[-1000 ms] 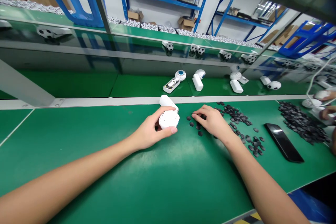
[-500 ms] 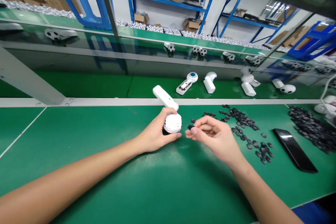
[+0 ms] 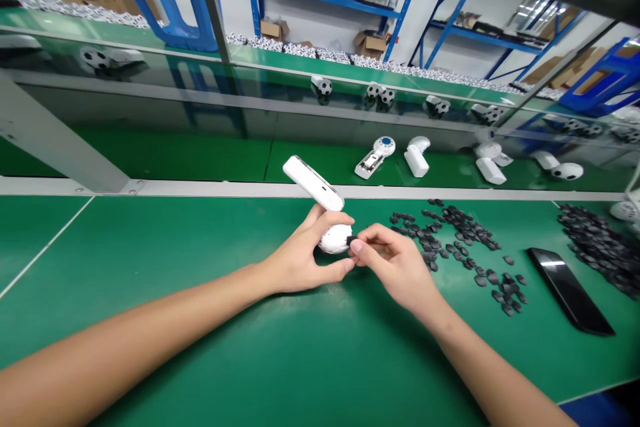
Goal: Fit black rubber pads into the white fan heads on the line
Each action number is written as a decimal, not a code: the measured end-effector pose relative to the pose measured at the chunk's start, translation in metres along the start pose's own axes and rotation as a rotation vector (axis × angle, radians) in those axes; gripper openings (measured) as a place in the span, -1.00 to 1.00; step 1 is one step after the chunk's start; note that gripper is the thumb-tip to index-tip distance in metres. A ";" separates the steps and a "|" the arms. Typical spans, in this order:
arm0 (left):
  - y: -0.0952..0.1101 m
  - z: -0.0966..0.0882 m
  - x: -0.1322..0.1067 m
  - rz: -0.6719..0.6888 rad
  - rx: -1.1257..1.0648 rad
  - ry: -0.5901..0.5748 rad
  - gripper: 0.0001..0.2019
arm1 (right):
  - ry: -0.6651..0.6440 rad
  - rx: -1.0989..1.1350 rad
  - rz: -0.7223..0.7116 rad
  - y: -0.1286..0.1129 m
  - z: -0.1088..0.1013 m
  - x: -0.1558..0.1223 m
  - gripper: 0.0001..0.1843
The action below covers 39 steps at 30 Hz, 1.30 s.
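Note:
My left hand (image 3: 305,250) is wrapped round the round head of a white plastic device (image 3: 336,239); its long flat arm (image 3: 314,182) points up and to the left. Between thumb and fingertips, my right hand (image 3: 393,257) pinches a small black piece (image 3: 351,240) against the right side of that round head. Whether the piece sits in a slot or only touches the surface, I cannot tell. Several loose black pieces (image 3: 467,223) lie scattered on the green table (image 3: 250,347) just right of my right hand.
A black phone (image 3: 570,290) lies at the right, near a larger heap of black pieces (image 3: 595,240). Behind the white rail (image 3: 240,190) stand several white devices, one an opened unit (image 3: 375,157). A grey post (image 3: 60,140) slants down at the left.
My right hand has moved left, bringing the black piece to the white head. The device has turned in my left hand, so its round face now tilts and the arm shows a different side.

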<state>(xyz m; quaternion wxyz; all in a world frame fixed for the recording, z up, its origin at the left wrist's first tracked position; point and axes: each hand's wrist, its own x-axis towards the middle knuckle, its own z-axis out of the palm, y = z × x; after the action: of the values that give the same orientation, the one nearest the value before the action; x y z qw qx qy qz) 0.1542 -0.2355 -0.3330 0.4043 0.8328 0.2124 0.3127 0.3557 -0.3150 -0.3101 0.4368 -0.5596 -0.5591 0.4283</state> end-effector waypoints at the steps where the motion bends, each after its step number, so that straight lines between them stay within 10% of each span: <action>1: -0.001 0.000 0.000 -0.008 -0.003 -0.006 -0.46 | -0.011 -0.044 -0.007 0.000 0.000 0.000 -0.75; 19: 0.006 0.006 0.002 -0.102 -0.044 -0.040 -0.60 | -0.029 -0.370 -0.035 0.004 -0.001 0.004 -0.60; 31: 0.008 -0.004 -0.004 -0.311 -0.345 -0.078 -0.77 | 0.053 -0.696 -0.054 0.019 -0.079 0.026 -0.65; 39: 0.007 0.004 -0.002 -0.221 -0.036 -0.062 -0.01 | 0.055 -0.882 -0.148 0.033 -0.057 0.035 -0.83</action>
<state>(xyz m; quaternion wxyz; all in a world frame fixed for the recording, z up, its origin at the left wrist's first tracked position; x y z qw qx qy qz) 0.1565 -0.2427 -0.3295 0.4578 0.8061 0.2847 0.2439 0.4190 -0.2802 -0.3273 0.2005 -0.6622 -0.7149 0.1013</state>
